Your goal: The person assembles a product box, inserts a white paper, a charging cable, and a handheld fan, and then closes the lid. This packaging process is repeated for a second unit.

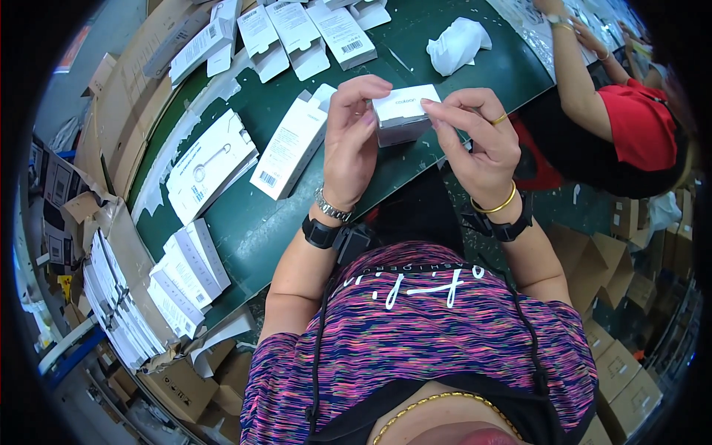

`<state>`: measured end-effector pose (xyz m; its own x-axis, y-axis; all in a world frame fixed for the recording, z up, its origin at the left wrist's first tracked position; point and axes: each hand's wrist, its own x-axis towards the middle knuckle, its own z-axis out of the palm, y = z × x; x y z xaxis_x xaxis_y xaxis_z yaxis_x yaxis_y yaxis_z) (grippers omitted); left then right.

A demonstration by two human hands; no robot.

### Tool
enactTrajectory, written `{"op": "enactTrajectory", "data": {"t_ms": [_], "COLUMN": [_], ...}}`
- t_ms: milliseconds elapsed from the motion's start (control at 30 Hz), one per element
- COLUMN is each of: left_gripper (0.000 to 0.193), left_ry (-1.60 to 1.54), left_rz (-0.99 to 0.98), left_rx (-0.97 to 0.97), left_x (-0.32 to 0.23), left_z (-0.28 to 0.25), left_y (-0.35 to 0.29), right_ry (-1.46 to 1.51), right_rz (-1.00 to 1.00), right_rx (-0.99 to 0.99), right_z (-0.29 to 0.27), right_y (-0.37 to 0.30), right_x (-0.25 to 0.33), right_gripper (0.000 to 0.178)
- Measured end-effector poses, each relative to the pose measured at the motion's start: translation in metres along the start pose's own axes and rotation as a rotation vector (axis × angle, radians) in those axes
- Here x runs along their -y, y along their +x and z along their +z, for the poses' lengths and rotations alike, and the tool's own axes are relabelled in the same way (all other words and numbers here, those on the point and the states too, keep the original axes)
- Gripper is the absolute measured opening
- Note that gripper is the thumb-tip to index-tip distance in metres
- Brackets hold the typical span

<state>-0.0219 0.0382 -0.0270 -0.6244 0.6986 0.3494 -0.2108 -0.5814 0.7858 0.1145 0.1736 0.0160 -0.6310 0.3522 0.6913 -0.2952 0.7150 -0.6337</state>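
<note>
Both my hands are raised over the edge of the green table, with a small white carton [405, 115] between them, its closed end flap facing up. My left hand [350, 141] grips the carton's left side, thumb and fingers bent around it. At its right end, my right hand [482, 141] pinches the edge near the flap with thumb and forefinger. Just left of my left hand lies another white carton [288, 152] with an open flap at its far end. Farther left is a stack of flat white cartons [211, 169] printed with a tool-like picture.
Several white cartons with open flaps [295, 37] stand along the table's far side. A crumpled white bag [458, 46] lies at the far right. More flat cartons [185, 274] sit near left. A person in a red sleeve [639, 126] works at right; brown boxes [619, 371] stand below.
</note>
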Motion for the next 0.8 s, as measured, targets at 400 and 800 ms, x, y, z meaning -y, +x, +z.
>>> {"op": "enactTrajectory", "data": {"t_ms": [400,800], "left_gripper": [0.027,0.030], "left_ry": [0.652,0.803], "left_rz": [0.334,0.621], "left_rx": [0.063,0.169], "left_x": [-0.015,-0.004], "left_z": [0.001,-0.013], "left_y": [-0.003,0.006], "right_ry": [-0.073,0.133], "right_rz": [-0.106,0.098], "right_rx": [0.076,0.057], "right_z": [-0.009,0.004], "right_y": [0.006,-0.008], "right_x": [-0.009,-0.001], "right_gripper": [0.038,0.024]}}
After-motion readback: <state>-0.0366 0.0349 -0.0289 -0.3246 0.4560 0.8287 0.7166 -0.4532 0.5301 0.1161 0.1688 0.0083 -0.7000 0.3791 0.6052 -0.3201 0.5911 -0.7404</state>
